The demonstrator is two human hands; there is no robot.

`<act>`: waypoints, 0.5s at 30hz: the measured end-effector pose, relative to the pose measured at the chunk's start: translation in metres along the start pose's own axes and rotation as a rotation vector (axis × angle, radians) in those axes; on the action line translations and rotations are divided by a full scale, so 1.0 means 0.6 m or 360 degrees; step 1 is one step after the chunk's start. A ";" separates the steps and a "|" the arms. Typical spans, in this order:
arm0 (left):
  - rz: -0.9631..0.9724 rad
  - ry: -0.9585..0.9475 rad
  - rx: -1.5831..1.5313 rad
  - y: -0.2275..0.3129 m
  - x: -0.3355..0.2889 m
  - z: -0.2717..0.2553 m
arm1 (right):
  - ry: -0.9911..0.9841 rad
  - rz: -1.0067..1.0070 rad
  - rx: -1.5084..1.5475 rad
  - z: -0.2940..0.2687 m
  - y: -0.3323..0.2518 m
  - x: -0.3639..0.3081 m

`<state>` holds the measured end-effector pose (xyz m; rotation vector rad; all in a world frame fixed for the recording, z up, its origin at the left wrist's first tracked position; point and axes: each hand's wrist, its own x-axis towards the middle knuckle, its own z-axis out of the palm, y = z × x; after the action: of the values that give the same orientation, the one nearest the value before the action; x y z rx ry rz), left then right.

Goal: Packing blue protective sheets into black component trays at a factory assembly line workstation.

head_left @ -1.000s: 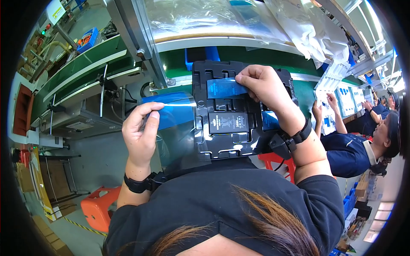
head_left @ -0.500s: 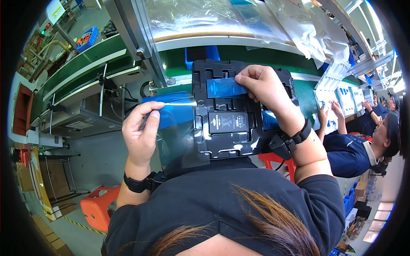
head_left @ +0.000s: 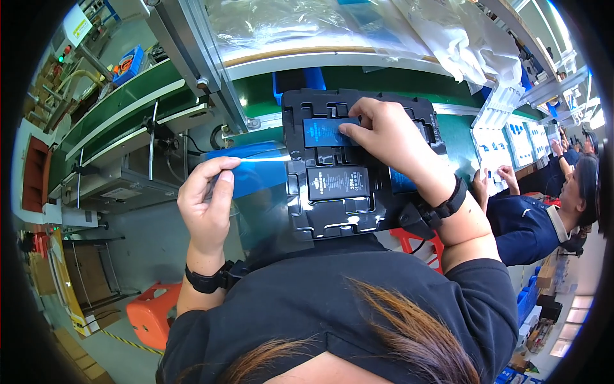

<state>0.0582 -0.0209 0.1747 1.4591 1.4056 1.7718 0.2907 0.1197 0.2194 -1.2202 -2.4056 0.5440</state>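
Note:
A black moulded tray (head_left: 295, 211) holds flat phone-type batteries in its pockets. Across the far-left pocket lies a blue film strip (head_left: 323, 133) over a battery, and light print shows through it. My right hand (head_left: 387, 131) has its thumb on the strip's right end, fingers curled close to it. Left of the tray, my left hand (head_left: 208, 198) pinches a glossy blue film sheet (head_left: 262, 171) between thumb and forefinger. A bare black battery (head_left: 339, 182) sits in the nearer pocket. Beside it, a blue-faced battery (head_left: 400, 182) is partly hidden by my right forearm.
Beyond the tray stands a blue bin (head_left: 313, 78) on the green bench. Clear plastic sheets (head_left: 288, 29) cover the shelf above. A metal post (head_left: 198, 57) rises at the left. To the right sits a co-worker (head_left: 527, 224); an orange stool (head_left: 150, 317) stands lower left.
The strip under my right hand now lies flatter over the battery, and my right hand has shifted slightly left. My left hand still pinches the film sheet.

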 end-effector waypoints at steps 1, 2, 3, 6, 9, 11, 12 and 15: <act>0.0008 -0.0012 0.0016 0.004 0.001 -0.001 | 0.0029 0.0032 -0.0107 -0.004 -0.007 -0.003; 0.0010 -0.0016 0.0017 0.008 0.004 0.000 | 0.0032 0.0034 -0.0104 -0.009 -0.014 -0.006; 0.0062 -0.0004 0.0034 0.014 0.008 0.002 | 0.0102 -0.0011 -0.0060 -0.015 -0.022 -0.008; 0.0137 -0.0046 0.0038 0.027 0.016 0.004 | 0.0167 -0.0481 0.0177 -0.034 -0.047 -0.015; 0.0256 -0.0286 -0.0134 0.041 0.025 0.019 | 0.0090 -0.0959 0.0238 -0.028 -0.056 -0.019; 0.0218 -0.0328 -0.0275 0.048 0.024 0.040 | -0.0051 -0.1045 0.0233 -0.019 -0.060 -0.022; 0.0173 -0.0336 -0.0351 0.055 0.023 0.046 | -0.0096 -0.1053 0.0274 -0.013 -0.058 -0.023; -0.0157 -0.0498 -0.0461 0.066 0.033 0.047 | -0.0034 -0.1098 0.0317 -0.003 -0.046 -0.023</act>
<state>0.0866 -0.0079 0.2168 1.4101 0.9996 1.5320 0.2808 0.0935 0.2323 -0.2593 -2.5010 0.5476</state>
